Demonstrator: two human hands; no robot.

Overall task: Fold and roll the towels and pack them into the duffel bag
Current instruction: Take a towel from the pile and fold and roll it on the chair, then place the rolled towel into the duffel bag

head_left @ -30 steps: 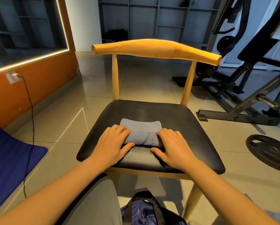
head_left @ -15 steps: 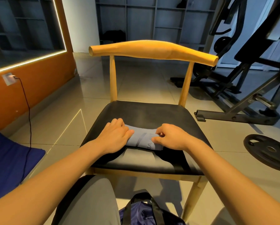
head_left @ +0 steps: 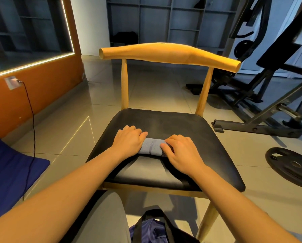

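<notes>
A small grey-blue towel (head_left: pixel 152 146) lies rolled up on the black seat of a wooden chair (head_left: pixel 190 130). My left hand (head_left: pixel 129 139) covers its left end with fingers curled over the roll. My right hand (head_left: pixel 180 151) holds its right end, thumb against the near side. Only the middle of the roll shows between the hands. A dark blue duffel bag (head_left: pixel 153 228) with black straps sits open on the floor below the chair's front edge.
Black gym equipment (head_left: pixel 262 109) and a weight plate (head_left: pixel 292 165) stand on the floor to the right. A blue mat (head_left: pixel 8 174) lies at the left, with a black cable (head_left: pixel 32 130) hanging from a wall socket. My grey-clad knee (head_left: pixel 97 218) is at the bottom.
The flat part of the towel beyond the hands has been rolled in; both hands moved forward on the seat and the towel is now a tight roll.
</notes>
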